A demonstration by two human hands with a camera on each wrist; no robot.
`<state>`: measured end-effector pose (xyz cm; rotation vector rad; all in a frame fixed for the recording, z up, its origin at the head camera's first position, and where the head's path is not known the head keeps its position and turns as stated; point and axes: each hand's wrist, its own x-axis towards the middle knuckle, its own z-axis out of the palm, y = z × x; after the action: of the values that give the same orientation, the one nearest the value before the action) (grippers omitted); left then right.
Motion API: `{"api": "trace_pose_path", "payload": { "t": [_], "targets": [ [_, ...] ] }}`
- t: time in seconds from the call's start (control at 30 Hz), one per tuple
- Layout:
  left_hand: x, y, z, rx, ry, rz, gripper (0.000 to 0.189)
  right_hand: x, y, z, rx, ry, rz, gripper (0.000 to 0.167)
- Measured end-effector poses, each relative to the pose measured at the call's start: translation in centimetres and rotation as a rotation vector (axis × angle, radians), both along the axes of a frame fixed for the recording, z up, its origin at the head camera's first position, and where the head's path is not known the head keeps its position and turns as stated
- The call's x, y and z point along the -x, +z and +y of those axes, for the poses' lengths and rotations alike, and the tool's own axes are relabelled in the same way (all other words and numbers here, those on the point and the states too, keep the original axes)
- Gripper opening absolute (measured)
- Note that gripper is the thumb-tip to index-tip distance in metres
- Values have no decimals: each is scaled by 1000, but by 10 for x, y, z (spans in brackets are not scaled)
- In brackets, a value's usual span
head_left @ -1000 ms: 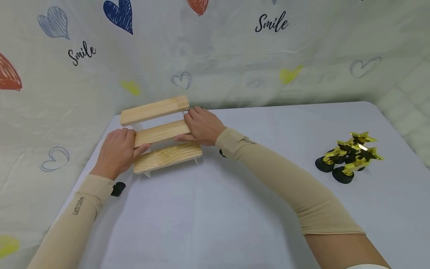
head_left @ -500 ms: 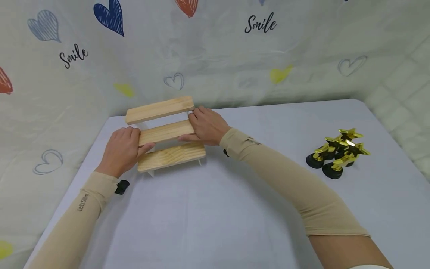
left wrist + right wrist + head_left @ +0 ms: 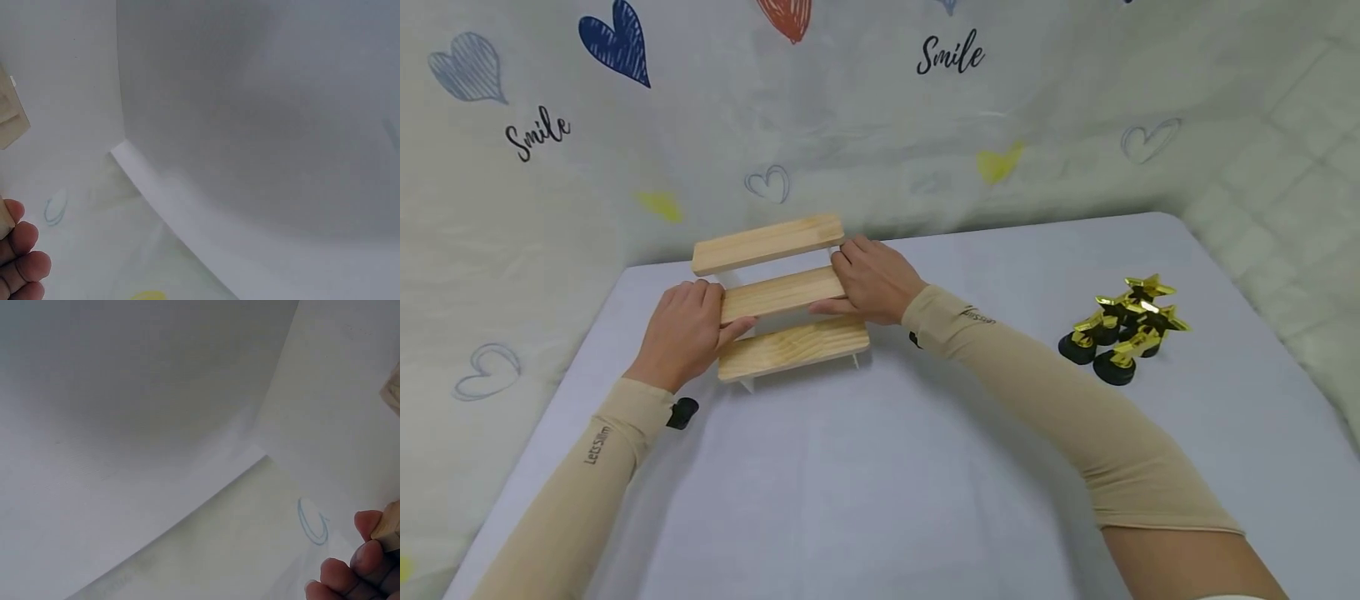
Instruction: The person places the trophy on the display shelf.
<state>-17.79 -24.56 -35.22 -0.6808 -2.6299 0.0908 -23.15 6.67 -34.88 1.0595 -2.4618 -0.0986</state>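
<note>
A three-tier wooden display stand with white supports is at the left of the white table in the head view. My left hand grips the left end of its middle board, thumb along the front edge. At the other end of that board, my right hand holds it the same way. Curled fingertips show at the lower left of the left wrist view. In the right wrist view, fingertips wrap a board end. The palms are hidden.
Several gold star trophies on black bases stand grouped at the right of the table. Behind the table's back edge hangs a pale backdrop printed with hearts and the word Smile.
The head view has turned slightly right, so the trophies and backdrop shift left in it. Both hands keep their grip on the stand, which appears slightly farther right.
</note>
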Motion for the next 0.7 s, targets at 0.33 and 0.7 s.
{"api": "trace_pose_path", "payload": {
  "t": [0.33, 0.7],
  "targets": [
    [2, 2, 29, 27, -49, 54, 92, -8, 1, 31, -39, -16, 34, 78],
    [4, -1, 58, 31, -99, 101, 90, -21, 3, 61, -6, -54, -32, 75]
  ]
}}
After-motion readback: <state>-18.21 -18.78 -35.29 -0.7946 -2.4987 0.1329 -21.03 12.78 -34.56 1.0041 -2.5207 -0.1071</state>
